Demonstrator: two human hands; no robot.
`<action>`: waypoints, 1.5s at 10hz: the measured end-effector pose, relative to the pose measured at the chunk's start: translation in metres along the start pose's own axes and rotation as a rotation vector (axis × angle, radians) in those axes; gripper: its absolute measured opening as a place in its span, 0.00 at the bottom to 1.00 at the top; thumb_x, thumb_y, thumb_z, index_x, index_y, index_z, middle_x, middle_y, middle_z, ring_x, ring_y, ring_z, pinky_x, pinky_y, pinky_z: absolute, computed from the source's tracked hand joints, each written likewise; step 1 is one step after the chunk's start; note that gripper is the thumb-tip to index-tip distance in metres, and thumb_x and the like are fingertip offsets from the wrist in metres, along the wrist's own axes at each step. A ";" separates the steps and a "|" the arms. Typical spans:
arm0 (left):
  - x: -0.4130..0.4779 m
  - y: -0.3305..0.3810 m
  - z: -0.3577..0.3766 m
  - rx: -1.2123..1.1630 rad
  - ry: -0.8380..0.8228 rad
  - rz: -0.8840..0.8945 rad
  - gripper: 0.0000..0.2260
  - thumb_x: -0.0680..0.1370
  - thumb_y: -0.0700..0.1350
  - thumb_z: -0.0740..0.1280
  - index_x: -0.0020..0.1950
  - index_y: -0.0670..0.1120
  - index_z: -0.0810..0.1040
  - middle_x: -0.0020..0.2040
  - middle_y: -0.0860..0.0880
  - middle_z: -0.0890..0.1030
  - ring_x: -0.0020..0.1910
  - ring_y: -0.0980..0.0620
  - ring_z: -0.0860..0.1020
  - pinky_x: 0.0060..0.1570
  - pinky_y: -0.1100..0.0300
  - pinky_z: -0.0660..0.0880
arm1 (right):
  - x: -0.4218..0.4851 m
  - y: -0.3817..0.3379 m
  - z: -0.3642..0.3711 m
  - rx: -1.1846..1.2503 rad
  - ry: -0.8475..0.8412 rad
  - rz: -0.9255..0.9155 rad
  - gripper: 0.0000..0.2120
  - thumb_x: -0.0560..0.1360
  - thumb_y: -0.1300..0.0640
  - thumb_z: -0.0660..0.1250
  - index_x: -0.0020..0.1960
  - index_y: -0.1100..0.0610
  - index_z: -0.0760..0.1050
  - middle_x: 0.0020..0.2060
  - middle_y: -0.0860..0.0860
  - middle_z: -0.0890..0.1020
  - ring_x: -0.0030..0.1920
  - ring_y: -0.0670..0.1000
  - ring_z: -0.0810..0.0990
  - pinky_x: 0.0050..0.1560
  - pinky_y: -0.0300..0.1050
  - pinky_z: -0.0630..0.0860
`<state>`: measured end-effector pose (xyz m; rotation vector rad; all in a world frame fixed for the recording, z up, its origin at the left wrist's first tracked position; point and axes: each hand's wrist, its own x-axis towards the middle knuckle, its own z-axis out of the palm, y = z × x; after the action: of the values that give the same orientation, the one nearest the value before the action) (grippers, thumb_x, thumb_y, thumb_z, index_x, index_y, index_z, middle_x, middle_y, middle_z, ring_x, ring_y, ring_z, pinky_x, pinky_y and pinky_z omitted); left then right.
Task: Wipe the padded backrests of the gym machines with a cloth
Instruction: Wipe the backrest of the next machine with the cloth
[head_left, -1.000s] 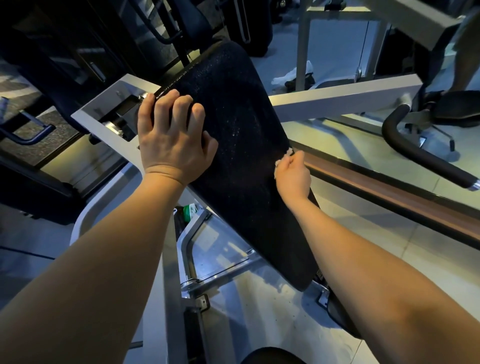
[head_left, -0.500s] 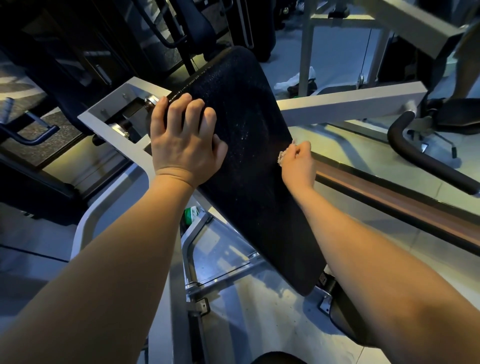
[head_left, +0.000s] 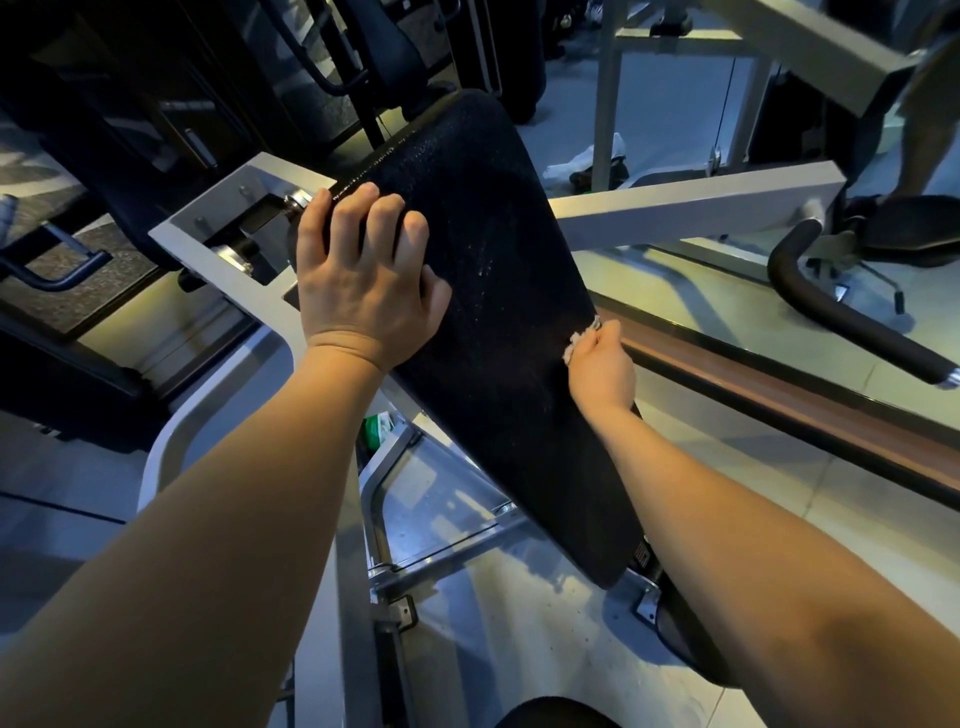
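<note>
Two hands: both on the black padded backrest, bare forearms reach in from the bottom edge.
Left hand: grips the backrest's upper left edge.
Left fingers: four side by side, nearly pressed together, curled over the edge; tips hidden behind it. Thumb lies flat on the pad face, to the right of the knuckles.
Right hand: at the backrest's right edge, about halfway down.
Right fingers: curled into a fist, pinching a small white cloth.
Cloth: bunched, mostly hidden in the fist; only a crumpled bit sticks out just left of the fingertips, touching the pad edge.
Backrest: tilted, top away from the person; it spans the gap between the two sets of fingers. Faint pale streaks on the pad, between the left thumb and the cloth.
White frame beam: beyond the right fingers, runs off to the right from behind the pad.
Black curved handle: well right of the right fingers.
Brown rail: starts just beside the right knuckles, runs to the right.
Green object: below the left wrist, under the pad, too small to identify.
</note>
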<state>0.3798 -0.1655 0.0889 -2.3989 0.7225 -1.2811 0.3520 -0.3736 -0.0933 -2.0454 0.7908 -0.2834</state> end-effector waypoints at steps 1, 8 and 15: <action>0.001 0.000 -0.001 -0.006 0.003 -0.003 0.16 0.77 0.52 0.59 0.59 0.45 0.75 0.60 0.44 0.77 0.67 0.40 0.71 0.73 0.40 0.61 | 0.003 0.004 -0.002 0.016 -0.037 0.074 0.16 0.87 0.50 0.49 0.62 0.60 0.68 0.54 0.59 0.76 0.52 0.62 0.79 0.47 0.48 0.66; 0.001 0.002 -0.004 0.000 -0.042 -0.015 0.17 0.76 0.52 0.59 0.60 0.44 0.74 0.61 0.44 0.77 0.67 0.39 0.71 0.73 0.40 0.60 | -0.030 0.053 -0.019 0.156 -0.273 -0.245 0.08 0.82 0.49 0.62 0.48 0.51 0.73 0.39 0.48 0.78 0.38 0.46 0.75 0.40 0.44 0.70; -0.001 -0.003 -0.001 -0.026 0.009 0.020 0.16 0.76 0.52 0.59 0.59 0.44 0.74 0.61 0.44 0.77 0.67 0.39 0.72 0.73 0.41 0.61 | -0.047 0.035 0.026 0.225 -0.008 0.045 0.13 0.85 0.47 0.52 0.52 0.56 0.67 0.44 0.53 0.79 0.45 0.57 0.79 0.44 0.51 0.73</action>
<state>0.3795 -0.1629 0.0898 -2.4012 0.7688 -1.2831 0.3132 -0.3404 -0.1323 -1.8147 0.7630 -0.3239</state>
